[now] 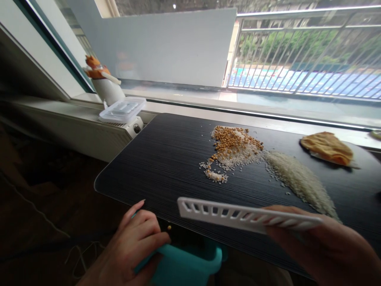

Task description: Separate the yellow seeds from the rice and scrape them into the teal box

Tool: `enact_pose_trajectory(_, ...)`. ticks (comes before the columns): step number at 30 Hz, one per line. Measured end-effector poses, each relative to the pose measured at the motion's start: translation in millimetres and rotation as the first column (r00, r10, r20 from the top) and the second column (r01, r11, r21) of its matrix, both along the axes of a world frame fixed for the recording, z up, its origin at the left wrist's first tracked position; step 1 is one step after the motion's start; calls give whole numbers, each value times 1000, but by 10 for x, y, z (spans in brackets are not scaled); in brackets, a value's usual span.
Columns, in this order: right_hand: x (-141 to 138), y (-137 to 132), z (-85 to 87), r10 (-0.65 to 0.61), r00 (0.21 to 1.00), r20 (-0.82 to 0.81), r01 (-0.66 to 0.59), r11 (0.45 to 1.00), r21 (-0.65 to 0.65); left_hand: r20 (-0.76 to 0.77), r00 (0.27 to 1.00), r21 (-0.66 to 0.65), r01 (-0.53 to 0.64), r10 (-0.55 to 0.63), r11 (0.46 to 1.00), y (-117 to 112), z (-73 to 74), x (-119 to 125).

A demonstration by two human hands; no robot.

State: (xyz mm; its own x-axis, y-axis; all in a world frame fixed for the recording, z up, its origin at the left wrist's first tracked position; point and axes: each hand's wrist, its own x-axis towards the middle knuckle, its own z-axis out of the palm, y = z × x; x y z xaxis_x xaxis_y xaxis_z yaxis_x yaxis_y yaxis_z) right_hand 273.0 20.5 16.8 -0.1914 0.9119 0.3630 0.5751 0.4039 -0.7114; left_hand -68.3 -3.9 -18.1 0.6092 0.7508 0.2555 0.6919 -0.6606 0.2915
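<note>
Teal tub (pixel 190 262): your left hand (pixel 137 240) is gripping it, right hand (pixel 327 242) gripping slotted strip (pixel 226 216); best be keeping tub snug under tabletop (pixel 160 159) edge.

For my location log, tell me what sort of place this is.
Likely a room indoors, beside a balcony or walkway: a dark tabletop stands by a windowsill, and a metal railing shows outside.

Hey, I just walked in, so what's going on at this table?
Someone's left hand grips the rim of a teal tub at the near edge of the black table. The right hand holds a white slotted strip. On the tabletop lie a heap of yellow beans mingled with pale grains and, to its right, a longer pile of what looks like rice.
</note>
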Motion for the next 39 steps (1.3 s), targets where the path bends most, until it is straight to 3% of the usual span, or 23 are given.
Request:
enact_pose_trajectory(3, 97, 63, -44, -202, 979, -16, 203, 969, 143, 49, 998, 16, -32, 32, 999, -21, -12, 88)
enact_pose_trajectory(6, 144, 157, -111, -291, 957, 3, 288, 948, 136, 71, 995, -18, -62, 63, 998, -40, -27, 143)
enact_pose_trajectory(12, 143, 188, -147, -277, 961, -12, 276, 954, 114, -54, 998, -58, -14, 11, 998, -33, -41, 87)
enact_pose_trajectory(23, 148, 161, -144, -260, 966, 0, 259, 962, 91, -30, 999, -49, -21, 20, 999, -17, -14, 125)
enact_pose_trajectory(29, 222, 52, -68, -434, 901, 15, 431, 898, 92, -69, 997, -81, -24, 18, 996, -38, -51, 69)
enact_pose_trajectory(35, 309, -60, -136, -414, 909, 51, 410, 909, 78, -77, 997, -63, -25, 20, 998, -51, -56, 58)
enact_pose_trajectory(39, 371, -70, -177, -476, 878, 52, 464, 873, 149, -105, 994, -72, -33, 25, 997, -54, -48, 65)
